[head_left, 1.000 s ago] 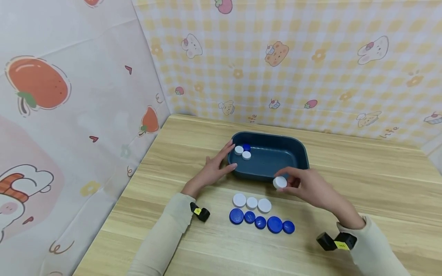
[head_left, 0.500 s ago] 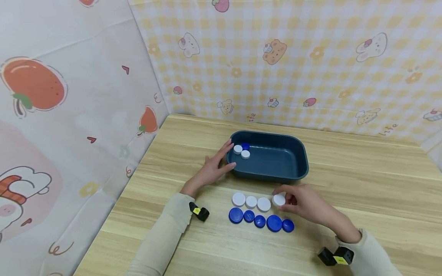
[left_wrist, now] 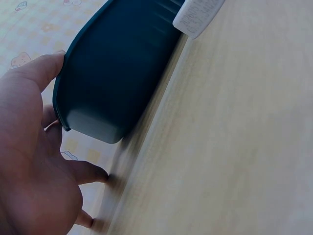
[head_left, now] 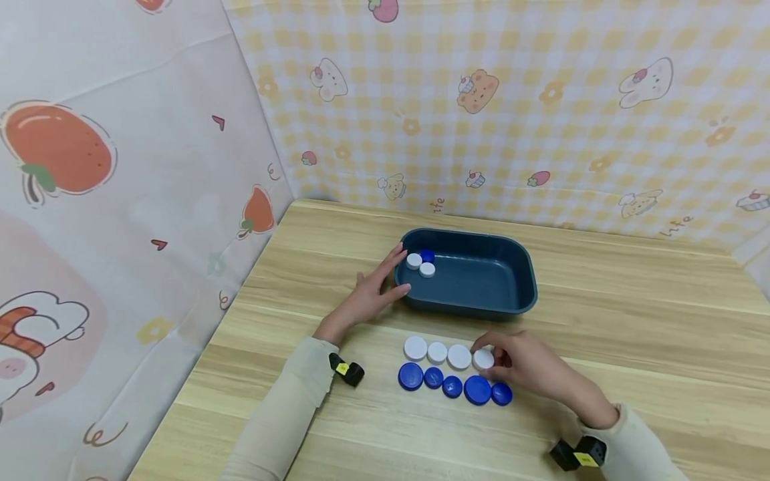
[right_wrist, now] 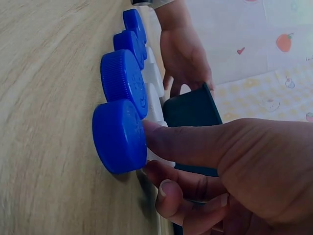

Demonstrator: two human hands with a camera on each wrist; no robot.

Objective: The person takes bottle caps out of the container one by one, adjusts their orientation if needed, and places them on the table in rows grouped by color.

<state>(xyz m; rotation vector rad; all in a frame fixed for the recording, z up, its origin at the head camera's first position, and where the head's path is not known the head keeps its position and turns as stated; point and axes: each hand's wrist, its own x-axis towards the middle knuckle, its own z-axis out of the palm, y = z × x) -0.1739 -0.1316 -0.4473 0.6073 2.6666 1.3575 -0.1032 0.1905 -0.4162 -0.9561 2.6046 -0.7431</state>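
Observation:
My right hand [head_left: 529, 364] pinches a white bottle cap [head_left: 483, 360] between thumb and finger, at the right end of a row of white caps [head_left: 437, 353]. In the right wrist view that cap is mostly hidden behind the thumb and a blue cap [right_wrist: 120, 137]. Several blue caps [head_left: 452, 387] of two sizes form a second row nearer the person. My left hand [head_left: 367, 297] rests with spread fingers against the left end of a dark blue tray [head_left: 481, 287]; its thumb touches the tray's rim in the left wrist view.
Inside the tray, at its left end, lie two white caps [head_left: 427, 270] and one blue cap [head_left: 428, 256]. The wooden table [head_left: 631, 321] meets a yellow checked cloth [head_left: 511, 140] at the back and a white printed cloth [head_left: 150, 153] on the left.
My right hand has carried the white cap from beside the tray's front rim down toward the person, to the end of the white row. The left hand stays at the tray.

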